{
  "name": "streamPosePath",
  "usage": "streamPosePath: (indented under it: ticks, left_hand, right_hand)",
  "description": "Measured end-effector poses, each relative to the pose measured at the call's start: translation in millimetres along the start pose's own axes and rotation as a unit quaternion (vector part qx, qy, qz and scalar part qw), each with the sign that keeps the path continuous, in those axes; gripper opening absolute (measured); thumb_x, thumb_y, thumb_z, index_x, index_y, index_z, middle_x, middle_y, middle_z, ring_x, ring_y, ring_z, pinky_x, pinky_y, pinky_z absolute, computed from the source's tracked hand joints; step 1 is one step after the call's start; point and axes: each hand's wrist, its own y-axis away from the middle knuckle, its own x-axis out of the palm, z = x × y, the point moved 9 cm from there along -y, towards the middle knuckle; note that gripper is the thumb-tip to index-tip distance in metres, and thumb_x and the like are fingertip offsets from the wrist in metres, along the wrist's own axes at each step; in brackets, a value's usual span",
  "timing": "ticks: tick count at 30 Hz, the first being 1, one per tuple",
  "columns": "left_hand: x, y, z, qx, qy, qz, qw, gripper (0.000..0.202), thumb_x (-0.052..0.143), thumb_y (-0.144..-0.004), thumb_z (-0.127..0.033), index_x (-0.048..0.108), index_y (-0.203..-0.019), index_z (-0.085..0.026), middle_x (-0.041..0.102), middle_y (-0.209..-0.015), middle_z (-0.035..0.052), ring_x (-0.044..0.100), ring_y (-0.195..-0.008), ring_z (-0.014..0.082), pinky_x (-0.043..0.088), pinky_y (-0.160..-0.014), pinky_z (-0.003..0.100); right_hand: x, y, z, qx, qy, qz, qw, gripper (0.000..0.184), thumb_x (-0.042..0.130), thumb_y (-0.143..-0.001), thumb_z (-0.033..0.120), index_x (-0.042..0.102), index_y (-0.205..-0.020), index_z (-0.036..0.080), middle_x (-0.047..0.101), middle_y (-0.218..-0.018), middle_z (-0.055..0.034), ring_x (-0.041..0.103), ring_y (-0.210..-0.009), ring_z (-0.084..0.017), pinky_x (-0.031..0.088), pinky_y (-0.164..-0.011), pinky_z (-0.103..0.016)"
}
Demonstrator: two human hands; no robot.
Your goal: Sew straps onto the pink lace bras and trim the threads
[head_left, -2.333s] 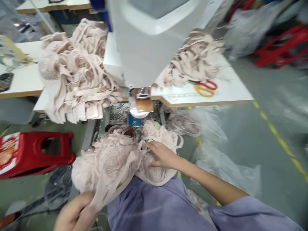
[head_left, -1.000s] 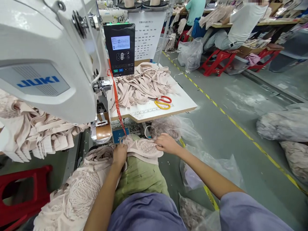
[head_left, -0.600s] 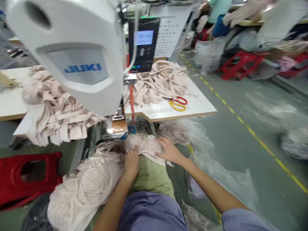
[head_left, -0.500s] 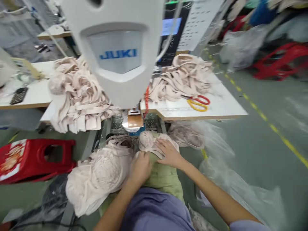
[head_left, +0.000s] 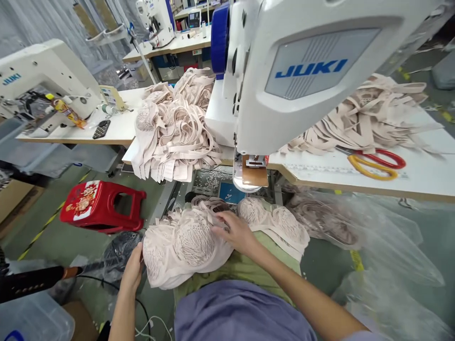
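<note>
A pile of beige lace bras (head_left: 194,241) lies across my lap on the left. My left hand (head_left: 132,267) is closed around the pile's outer left edge, with some fingers hidden behind the fabric. At the pile's right side is my right hand (head_left: 236,232), thumb and fingers apart beside the upper bra's cup. Another beige lace bra (head_left: 277,220) rests on my right thigh, its cups facing up, over green cloth (head_left: 249,265). Just beyond my lap stands the white sewing machine head (head_left: 302,80), its presser area (head_left: 254,170) above the bras.
Beige straps and bra pieces (head_left: 177,128) heap on the table left of the machine, with more straps (head_left: 369,118) on the right. Red-and-yellow scissors (head_left: 377,163) lie near the right table edge. A red stool (head_left: 103,206) stands left; plastic bags (head_left: 384,232) lie right.
My view has turned left. Both hands have left the bra on my right thigh and moved left to the pile, my left hand to its far edge.
</note>
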Motion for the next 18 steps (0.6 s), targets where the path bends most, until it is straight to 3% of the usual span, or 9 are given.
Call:
streamPosePath:
  ticks: [3, 7, 10, 13, 16, 18]
  left_hand:
    - [10.3, -14, 5, -0.012, 0.046, 0.039, 0.998, 0.066, 0.074, -0.059, -0.072, 0.071, -0.093, -0.015, 0.075, -0.1, 0.0125, 0.067, -0.104, 0.0296, 0.05, -0.094, 0.04]
    - [-1.0, -26, 6, -0.034, 0.068, 0.056, 0.996, 0.061, 0.088, -0.05, -0.061, 0.07, -0.087, -0.017, 0.074, -0.085, 0.0047, 0.068, -0.089, 0.0229, 0.051, -0.08, 0.028]
    - [-11.6, -29, 12, -0.064, 0.075, 0.08, 0.992, 0.055, 0.092, -0.048, -0.054, 0.068, -0.083, -0.018, 0.07, -0.072, -0.0003, 0.065, -0.071, 0.0179, 0.05, -0.065, 0.024]
    - [-23.7, -26, 23, -0.106, 0.078, 0.084, 0.988, 0.051, 0.09, -0.054, -0.054, 0.068, -0.085, -0.019, 0.071, -0.073, 0.0001, 0.065, -0.064, 0.018, 0.051, -0.06, 0.026]
    - [-35.3, -18, 36, -0.148, 0.069, 0.072, 0.984, 0.046, 0.09, -0.057, -0.05, 0.067, -0.084, -0.019, 0.073, -0.074, 0.0017, 0.067, -0.062, 0.0189, 0.053, -0.057, 0.027]
    - [-32.9, -8, 43, -0.18, 0.068, 0.106, 0.976, 0.044, 0.093, -0.053, -0.04, 0.068, -0.081, -0.018, 0.072, -0.072, 0.0017, 0.066, -0.058, 0.0177, 0.052, -0.054, 0.026]
  right_hand:
    - [21, -32, 1, 0.064, -0.086, -0.021, 0.994, 0.033, 0.075, -0.077, 0.048, 0.067, -0.094, 0.021, 0.069, -0.097, -0.0078, 0.063, -0.096, -0.029, 0.048, -0.09, -0.044]
    - [33, -50, -18, 0.092, -0.17, -0.026, 0.981, 0.03, 0.074, -0.074, 0.043, 0.061, -0.09, 0.021, 0.07, -0.088, -0.0059, 0.067, -0.089, -0.026, 0.051, -0.078, -0.038]
    - [33, -46, -24, 0.085, -0.249, -0.039, 0.964, 0.025, 0.065, -0.077, 0.038, 0.051, -0.091, 0.023, 0.071, -0.091, -0.005, 0.068, -0.092, -0.024, 0.05, -0.072, -0.031]
    - [24, -32, -16, 0.061, -0.293, -0.064, 0.952, 0.026, 0.06, -0.078, 0.032, 0.042, -0.095, 0.025, 0.069, -0.097, -0.0029, 0.067, -0.092, -0.021, 0.048, -0.07, -0.028]
    - [11, -14, -4, 0.028, -0.302, -0.075, 0.95, 0.028, 0.06, -0.075, 0.024, 0.041, -0.096, 0.026, 0.067, -0.099, -0.0005, 0.064, -0.091, -0.018, 0.047, -0.077, -0.028]
    - [3, -2, 3, 0.009, -0.297, -0.069, 0.952, 0.025, 0.059, -0.074, 0.02, 0.044, -0.093, 0.025, 0.067, -0.1, -0.001, 0.063, -0.093, -0.018, 0.046, -0.081, -0.029]
